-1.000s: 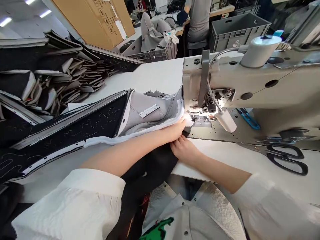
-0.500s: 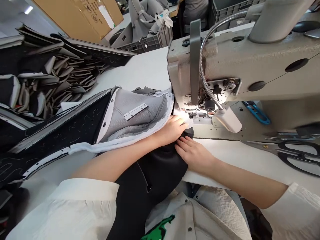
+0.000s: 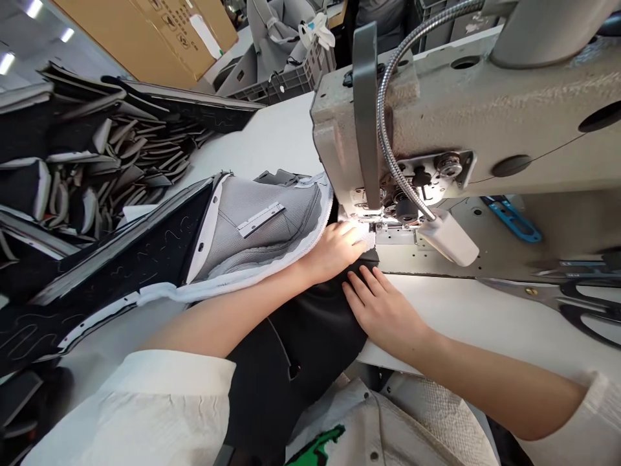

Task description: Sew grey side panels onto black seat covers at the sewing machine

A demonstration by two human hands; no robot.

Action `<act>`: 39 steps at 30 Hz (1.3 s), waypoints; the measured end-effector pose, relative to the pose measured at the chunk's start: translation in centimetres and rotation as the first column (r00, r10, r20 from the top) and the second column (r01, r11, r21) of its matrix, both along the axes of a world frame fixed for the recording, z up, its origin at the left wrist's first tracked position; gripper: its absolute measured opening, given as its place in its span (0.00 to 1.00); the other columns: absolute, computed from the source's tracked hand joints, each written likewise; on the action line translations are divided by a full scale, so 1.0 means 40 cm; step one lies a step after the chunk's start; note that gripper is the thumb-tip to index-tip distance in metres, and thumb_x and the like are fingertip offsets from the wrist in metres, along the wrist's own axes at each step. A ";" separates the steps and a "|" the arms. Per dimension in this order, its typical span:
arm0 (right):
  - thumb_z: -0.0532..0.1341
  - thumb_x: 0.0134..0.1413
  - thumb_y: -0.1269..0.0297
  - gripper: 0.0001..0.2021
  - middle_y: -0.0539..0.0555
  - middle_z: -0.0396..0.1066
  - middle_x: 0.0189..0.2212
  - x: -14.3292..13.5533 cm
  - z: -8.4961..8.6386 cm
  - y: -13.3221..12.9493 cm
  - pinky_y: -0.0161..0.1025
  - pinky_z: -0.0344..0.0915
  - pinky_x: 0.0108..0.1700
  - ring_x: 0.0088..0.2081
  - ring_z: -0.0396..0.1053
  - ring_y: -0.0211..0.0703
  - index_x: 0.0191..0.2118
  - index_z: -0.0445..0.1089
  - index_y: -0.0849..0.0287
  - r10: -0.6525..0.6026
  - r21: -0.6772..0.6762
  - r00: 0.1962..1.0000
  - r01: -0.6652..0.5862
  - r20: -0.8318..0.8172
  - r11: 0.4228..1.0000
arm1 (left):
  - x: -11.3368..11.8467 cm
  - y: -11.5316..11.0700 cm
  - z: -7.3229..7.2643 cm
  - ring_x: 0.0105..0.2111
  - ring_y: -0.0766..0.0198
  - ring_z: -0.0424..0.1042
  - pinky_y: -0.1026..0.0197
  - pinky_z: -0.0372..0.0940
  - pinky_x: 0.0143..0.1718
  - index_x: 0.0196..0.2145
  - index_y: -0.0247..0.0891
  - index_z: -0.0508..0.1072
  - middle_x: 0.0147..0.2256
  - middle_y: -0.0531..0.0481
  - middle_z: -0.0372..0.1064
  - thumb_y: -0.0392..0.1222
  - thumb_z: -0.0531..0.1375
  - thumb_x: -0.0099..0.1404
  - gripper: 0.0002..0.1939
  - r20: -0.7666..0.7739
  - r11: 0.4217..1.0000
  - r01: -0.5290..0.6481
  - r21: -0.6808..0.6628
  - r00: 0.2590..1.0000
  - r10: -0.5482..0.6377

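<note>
Beside the needle area of the sewing machine (image 3: 417, 136), my left hand (image 3: 337, 249) is closed on the edge of a sewn fabric cover (image 3: 264, 194), grey mesh with a white border and black panels. Its fingertips are under the bright machine lamp, and what lies beneath them is partly hidden. My right hand (image 3: 383, 307) rests on the black fabric (image 3: 295, 336) with its fingers spread, just in front of the machine bed. That black fabric hangs over the table edge toward my lap and has a slit with a small hole.
Large black-handled scissors (image 3: 577, 301) and a blue thread snipper (image 3: 512, 217) lie to the right. A pile of black and grey pieces (image 3: 130, 149) stands at the left. Behind are a cardboard box (image 3: 160, 39) and a grey crate (image 3: 295, 77) of fabric parts.
My right hand's fingers have spread wider on the black fabric. My left hand stays by the needle with little movement. The camera view has shifted slightly.
</note>
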State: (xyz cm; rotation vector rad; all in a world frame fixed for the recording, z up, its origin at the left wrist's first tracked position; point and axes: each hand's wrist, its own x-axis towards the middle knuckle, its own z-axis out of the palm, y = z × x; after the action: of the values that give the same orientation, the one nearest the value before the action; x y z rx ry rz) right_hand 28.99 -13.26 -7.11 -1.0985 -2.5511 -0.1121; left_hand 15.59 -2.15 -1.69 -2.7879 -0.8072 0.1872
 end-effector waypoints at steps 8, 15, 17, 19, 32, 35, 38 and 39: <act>0.59 0.50 0.71 0.25 0.71 0.61 0.56 0.025 -0.008 0.064 0.58 0.51 0.61 0.60 0.54 0.63 0.55 0.64 0.73 0.025 -0.151 0.997 -0.035 -0.069 0.988 | 0.029 0.040 -0.016 0.42 0.56 0.67 0.56 0.59 0.43 0.43 0.31 0.72 0.41 0.42 0.68 0.32 0.49 0.68 0.13 -0.084 0.998 0.064 -0.017 0.994 -0.066; 0.58 0.48 0.70 0.29 0.66 0.62 0.57 0.027 0.001 0.065 0.59 0.44 0.63 0.60 0.54 0.60 0.58 0.61 0.73 0.201 -0.245 0.973 -0.223 -0.110 0.944 | 0.002 0.045 0.007 0.41 0.57 0.68 0.55 0.57 0.43 0.42 0.35 0.72 0.39 0.46 0.71 0.33 0.48 0.69 0.13 -0.032 1.000 -0.013 0.007 0.999 0.013; 0.57 0.50 0.71 0.27 0.67 0.60 0.57 0.010 -0.009 0.061 0.58 0.47 0.62 0.60 0.54 0.61 0.58 0.60 0.74 0.180 -0.197 0.981 -0.191 -0.070 0.962 | 0.000 0.048 0.011 0.40 0.57 0.68 0.55 0.57 0.43 0.38 0.34 0.72 0.37 0.46 0.71 0.33 0.49 0.68 0.12 -0.040 1.000 0.028 -0.011 0.999 -0.028; 0.55 0.53 0.72 0.25 0.68 0.60 0.57 -0.008 -0.019 0.063 0.57 0.50 0.61 0.60 0.54 0.61 0.58 0.60 0.75 0.154 -0.142 0.987 -0.159 -0.041 0.977 | 0.005 0.050 0.012 0.41 0.57 0.67 0.56 0.57 0.43 0.36 0.34 0.72 0.37 0.45 0.71 0.33 0.49 0.68 0.12 -0.050 0.996 0.077 -0.039 0.996 -0.079; 0.52 0.53 0.76 0.18 0.64 0.72 0.44 -0.004 -0.013 0.120 0.47 0.61 0.55 0.49 0.67 0.53 0.49 0.70 0.71 0.075 -0.050 0.993 -0.080 -0.096 0.996 | 0.049 0.026 -0.013 0.41 0.55 0.68 0.54 0.60 0.44 0.36 0.33 0.73 0.38 0.43 0.70 0.32 0.50 0.66 0.11 0.015 0.992 -0.066 -0.110 0.998 0.068; 0.52 0.54 0.78 0.19 0.68 0.68 0.49 0.018 -0.020 0.112 0.46 0.62 0.54 0.52 0.65 0.54 0.52 0.66 0.76 0.041 0.006 0.998 -0.040 -0.048 0.999 | 0.039 0.050 -0.015 0.39 0.59 0.70 0.58 0.62 0.44 0.34 0.34 0.74 0.35 0.47 0.73 0.31 0.50 0.65 0.12 0.108 0.962 -0.142 -0.234 0.979 0.170; 0.53 0.54 0.76 0.20 0.67 0.68 0.50 0.036 -0.024 0.115 0.44 0.62 0.53 0.52 0.65 0.53 0.53 0.66 0.75 0.060 0.017 0.998 -0.059 -0.027 0.998 | 0.039 0.066 -0.015 0.35 0.61 0.71 0.60 0.64 0.40 0.32 0.35 0.74 0.32 0.48 0.73 0.33 0.50 0.65 0.12 0.162 0.918 -0.250 -0.308 0.937 0.309; 0.53 0.54 0.75 0.20 0.66 0.68 0.49 0.041 -0.022 0.120 0.43 0.62 0.52 0.51 0.65 0.53 0.52 0.66 0.74 0.050 0.015 0.998 -0.050 -0.035 0.999 | 0.039 0.064 -0.012 0.36 0.61 0.71 0.59 0.64 0.41 0.32 0.35 0.74 0.33 0.48 0.73 0.33 0.50 0.65 0.12 0.183 0.914 -0.250 -0.318 0.930 0.318</act>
State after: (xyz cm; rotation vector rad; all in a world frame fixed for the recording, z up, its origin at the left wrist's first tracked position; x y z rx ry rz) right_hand 30.64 -8.46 -8.00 -1.0212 -2.5402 -0.0971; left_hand 17.15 0.39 -2.18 -2.9854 -1.3509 0.0292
